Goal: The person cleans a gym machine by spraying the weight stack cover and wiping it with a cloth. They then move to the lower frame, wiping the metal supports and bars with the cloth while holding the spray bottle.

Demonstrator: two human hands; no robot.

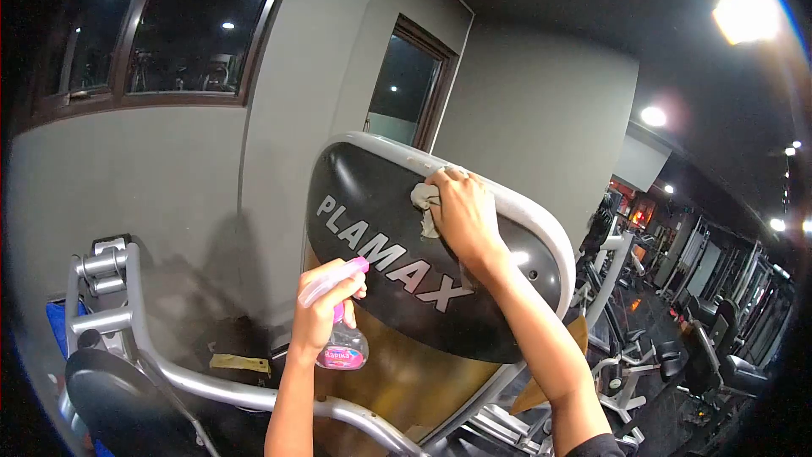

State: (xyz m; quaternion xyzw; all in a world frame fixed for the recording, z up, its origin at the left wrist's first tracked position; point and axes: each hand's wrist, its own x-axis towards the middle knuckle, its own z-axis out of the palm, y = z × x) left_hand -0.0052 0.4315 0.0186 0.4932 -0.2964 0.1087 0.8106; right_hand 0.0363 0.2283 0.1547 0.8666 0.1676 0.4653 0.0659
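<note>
My left hand point(320, 309) is wrapped round a spray bottle point(342, 347) with a pink and white trigger head, a clear body and a pink label. The bottle is held in front of the lower left part of a black machine panel point(389, 186) with "PLAMAX" in silver letters. Up at the panel's top edge, my right hand point(463, 213) presses a crumpled pale cloth point(427, 197) against the black surface, just below the silver rim point(541, 224). Part of the cloth is hidden under the fingers.
Curved silver tubing point(203, 385) and a black pad point(114, 393) stand at lower left. A yellow strip point(240, 362) lies near the wall. Grey walls and windows point(199, 30) rise behind. More gym machines point(622, 372) line the right side.
</note>
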